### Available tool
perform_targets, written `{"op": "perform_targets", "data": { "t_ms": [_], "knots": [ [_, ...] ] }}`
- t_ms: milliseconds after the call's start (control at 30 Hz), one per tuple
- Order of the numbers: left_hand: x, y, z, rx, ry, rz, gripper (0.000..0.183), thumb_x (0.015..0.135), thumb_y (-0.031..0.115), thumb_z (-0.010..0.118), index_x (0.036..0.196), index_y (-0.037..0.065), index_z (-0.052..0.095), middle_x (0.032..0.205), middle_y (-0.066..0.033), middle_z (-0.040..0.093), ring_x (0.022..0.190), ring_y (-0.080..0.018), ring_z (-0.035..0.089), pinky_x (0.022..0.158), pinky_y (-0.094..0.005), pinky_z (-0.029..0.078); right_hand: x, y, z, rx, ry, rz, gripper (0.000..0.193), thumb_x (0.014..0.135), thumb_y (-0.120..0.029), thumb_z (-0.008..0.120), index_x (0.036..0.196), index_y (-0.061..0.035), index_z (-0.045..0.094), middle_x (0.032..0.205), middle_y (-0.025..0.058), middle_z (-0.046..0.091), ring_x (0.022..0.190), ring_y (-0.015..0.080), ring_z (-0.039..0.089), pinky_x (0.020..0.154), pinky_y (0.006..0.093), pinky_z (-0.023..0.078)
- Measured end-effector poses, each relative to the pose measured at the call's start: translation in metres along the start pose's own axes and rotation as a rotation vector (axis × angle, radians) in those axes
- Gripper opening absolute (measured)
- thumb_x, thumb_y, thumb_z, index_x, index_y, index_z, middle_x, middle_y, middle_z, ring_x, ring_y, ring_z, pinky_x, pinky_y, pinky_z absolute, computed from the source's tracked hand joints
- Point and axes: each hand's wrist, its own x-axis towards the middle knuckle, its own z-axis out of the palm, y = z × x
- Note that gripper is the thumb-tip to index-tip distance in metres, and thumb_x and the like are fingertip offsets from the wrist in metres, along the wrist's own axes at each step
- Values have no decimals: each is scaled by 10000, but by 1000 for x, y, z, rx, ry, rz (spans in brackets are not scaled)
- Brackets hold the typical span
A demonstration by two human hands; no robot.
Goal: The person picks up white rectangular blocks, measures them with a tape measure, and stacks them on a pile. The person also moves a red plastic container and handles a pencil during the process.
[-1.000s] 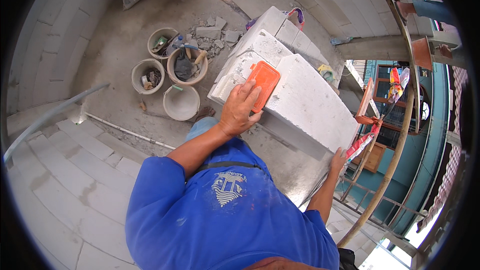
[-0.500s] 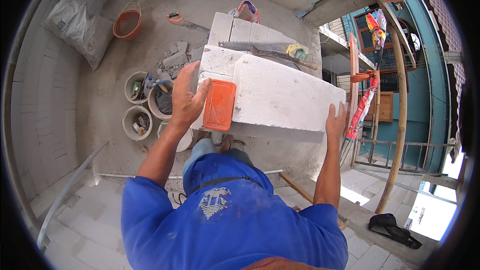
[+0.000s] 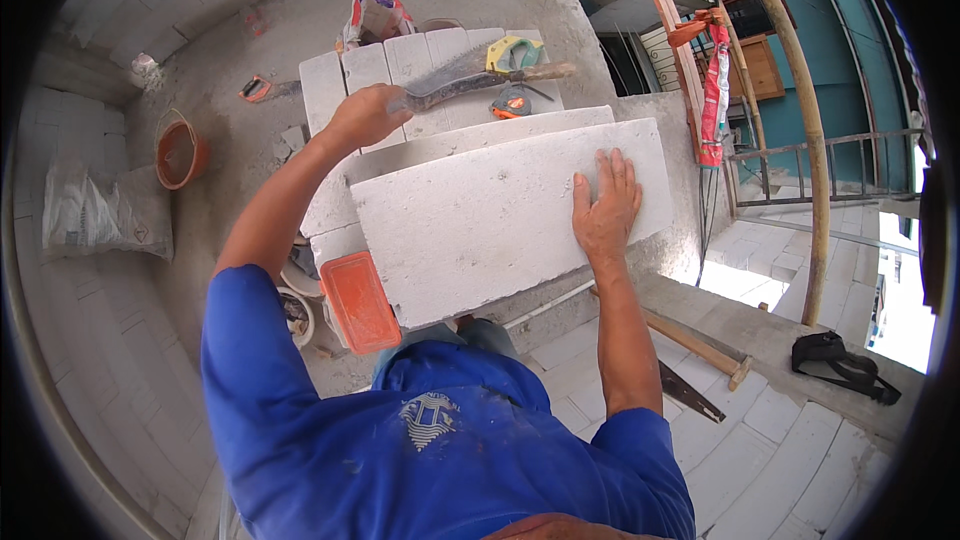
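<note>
A large white lightweight concrete block [image 3: 500, 225] lies across the stacked blocks in front of me. My right hand [image 3: 608, 212] rests flat on its right part, fingers stretched out. Beyond the block, my left hand [image 3: 370, 118] is closed around the blade end of a machete [image 3: 450, 90], whose wooden handle points right. Next to it lies a hand saw with a yellow-green handle [image 3: 507, 55]; its blade is blurred. An orange-and-black tape measure [image 3: 511, 102] sits between these tools and the block. An orange rectangular plastic container [image 3: 360, 302] touches the block's left end.
An orange bucket [image 3: 181, 152] and a white sack [image 3: 105, 210] stand at the left. Another saw [image 3: 257, 89] lies on the floor beyond. At right are a bamboo pole [image 3: 815, 160], a metal railing [image 3: 780, 180] and a black strap [image 3: 843, 365].
My left hand has left the block's left side and gone to the machete. My right hand has moved from the block's right end onto its face. The tape measure has come into view.
</note>
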Motion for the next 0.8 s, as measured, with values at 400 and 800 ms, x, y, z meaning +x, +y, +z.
{"op": "perform_targets", "data": {
  "t_ms": [400,800],
  "knots": [
    [156,-2,115,441,-180,122,658,830,284,753,1382,46,486,1310,-160,581,1225,-338,556,983,-466,483,9,-4,-12,60,-77,17,599,911,-356,626,1406,-33,526,1522,203,410,1438,427,307,1165,615,164],
    [208,65,177,717,-241,722,613,905,145,632,1480,176,421,1475,-88,457,1327,-230,461,1021,-384,397,11,-5,-13,90,-99,17,590,893,-351,647,1383,-38,549,1505,222,423,1418,436,335,1143,634,186]
  ]
}}
